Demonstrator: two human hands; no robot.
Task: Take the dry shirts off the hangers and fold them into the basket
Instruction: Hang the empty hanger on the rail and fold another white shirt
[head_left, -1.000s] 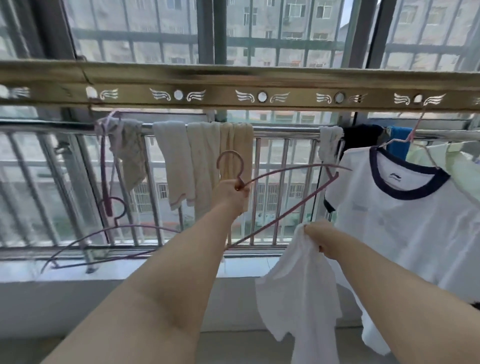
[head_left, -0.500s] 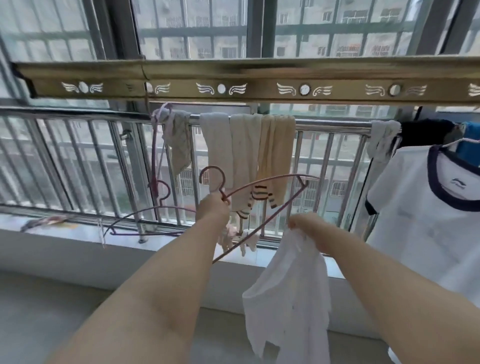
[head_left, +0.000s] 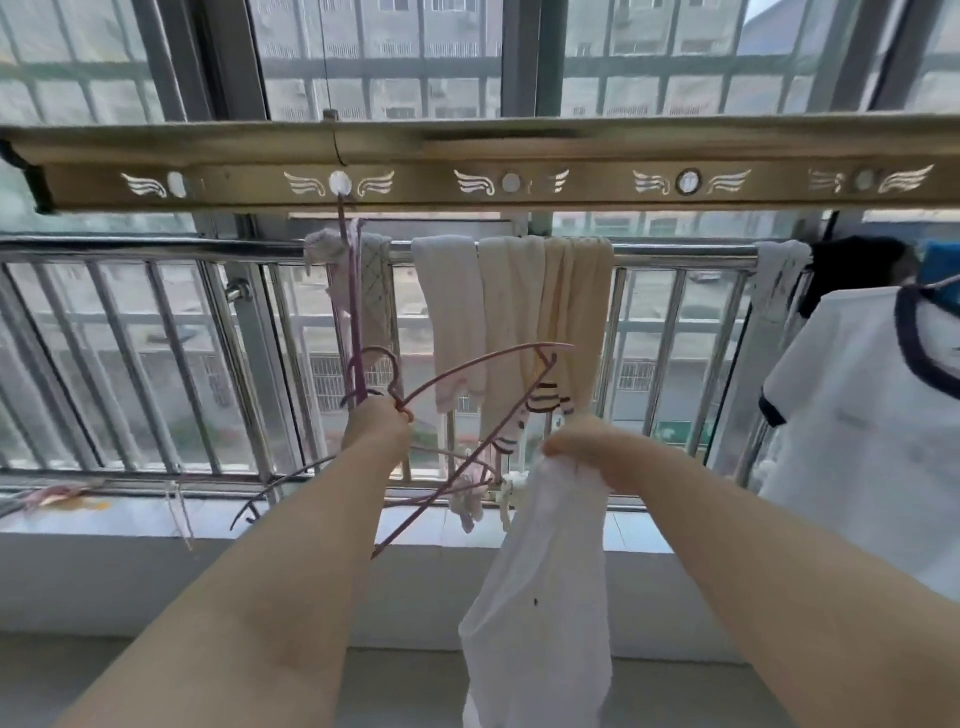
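Note:
My left hand (head_left: 378, 427) grips a bare pink hanger (head_left: 483, 441) just below its hook, the hanger tilted with one end up to the right. Right beside it another pink hanger (head_left: 355, 332) dangles from a hole in the gold drying rail (head_left: 571, 156). My right hand (head_left: 584, 451) holds a bunched white shirt (head_left: 540, 613) that hangs straight down. A white shirt with a navy collar (head_left: 862, 441) hangs on a hanger at the right edge. No basket is in view.
Socks and small cloths (head_left: 524, 312) are draped over the steel railing (head_left: 156, 249) in front of the window. A further hanger (head_left: 291, 486) leans low against the railing bars. The tiled sill (head_left: 130, 514) runs below, with a pink item lying at its left end.
The view has swung left. My left hand has carried the bare hanger left, up to the hanger dangling from the rail. My right hand keeps holding the white shirt.

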